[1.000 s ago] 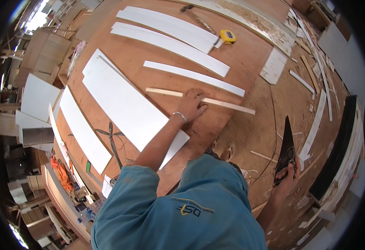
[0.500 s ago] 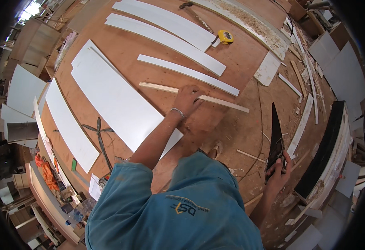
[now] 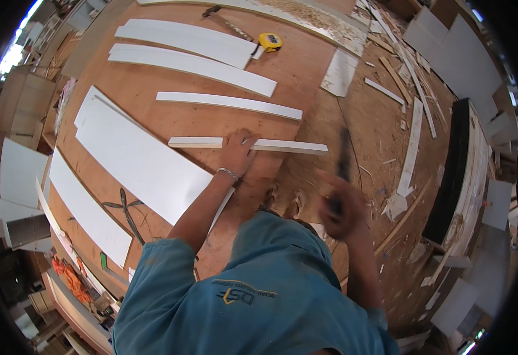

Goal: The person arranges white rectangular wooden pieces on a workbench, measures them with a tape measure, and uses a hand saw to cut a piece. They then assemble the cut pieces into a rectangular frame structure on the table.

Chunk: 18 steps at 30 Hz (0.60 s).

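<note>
My left hand grips a narrow white-faced wooden strip and bears down on it near its middle. The strip's right end juts past the table edge over the floor. In my right hand is a black handsaw, smeared by motion, with its blade pointing away from me. The saw is to the right of the strip's free end and below it in the picture, apparently apart from it. A second narrow white strip lies just beyond the held one.
On the brown tabletop lie wide white panels, a yellow tape measure and a hammer. Offcuts and sawdust litter the floor at right, beside a long black-topped piece. Orange cloth sits at lower left.
My right hand has swung the saw leftward and up toward the strip's free end. The strip has turned so its white face shows instead of its bare wood. The whole view has shifted.
</note>
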Motion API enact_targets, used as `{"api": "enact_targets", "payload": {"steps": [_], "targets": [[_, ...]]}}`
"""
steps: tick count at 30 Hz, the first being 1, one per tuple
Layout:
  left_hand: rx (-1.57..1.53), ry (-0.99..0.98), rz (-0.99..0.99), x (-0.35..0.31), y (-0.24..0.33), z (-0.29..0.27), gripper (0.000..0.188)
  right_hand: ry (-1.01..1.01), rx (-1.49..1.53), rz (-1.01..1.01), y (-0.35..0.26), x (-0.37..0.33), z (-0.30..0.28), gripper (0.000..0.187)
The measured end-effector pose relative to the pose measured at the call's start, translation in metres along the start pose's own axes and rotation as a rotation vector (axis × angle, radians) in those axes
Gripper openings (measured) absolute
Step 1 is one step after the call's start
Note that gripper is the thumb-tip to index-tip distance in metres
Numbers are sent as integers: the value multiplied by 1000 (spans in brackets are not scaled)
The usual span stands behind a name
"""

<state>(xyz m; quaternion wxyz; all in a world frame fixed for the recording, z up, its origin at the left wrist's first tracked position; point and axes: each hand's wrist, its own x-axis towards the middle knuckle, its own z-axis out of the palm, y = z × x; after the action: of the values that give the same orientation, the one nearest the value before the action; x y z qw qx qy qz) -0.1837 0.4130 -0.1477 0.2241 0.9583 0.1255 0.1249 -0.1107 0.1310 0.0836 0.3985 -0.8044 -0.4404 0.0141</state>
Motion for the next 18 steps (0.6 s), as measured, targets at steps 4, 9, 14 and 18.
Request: {"api": "enact_targets", "payload": {"steps": [4, 9, 14, 18], "targets": [[115, -165, 67, 3, 6, -8, 38, -160, -120, -336, 0, 101, 65, 32], [-97, -32, 316, -24, 61, -56, 32, -315, -327, -612, 7, 187, 164, 23], [-43, -303, 120, -73, 123, -90, 33, -655, -465, -721, 27, 182, 240, 26], [-204, -367, -206, -73, 115, -91, 39, -580, -276, -663, 72, 143, 232, 34]]}}
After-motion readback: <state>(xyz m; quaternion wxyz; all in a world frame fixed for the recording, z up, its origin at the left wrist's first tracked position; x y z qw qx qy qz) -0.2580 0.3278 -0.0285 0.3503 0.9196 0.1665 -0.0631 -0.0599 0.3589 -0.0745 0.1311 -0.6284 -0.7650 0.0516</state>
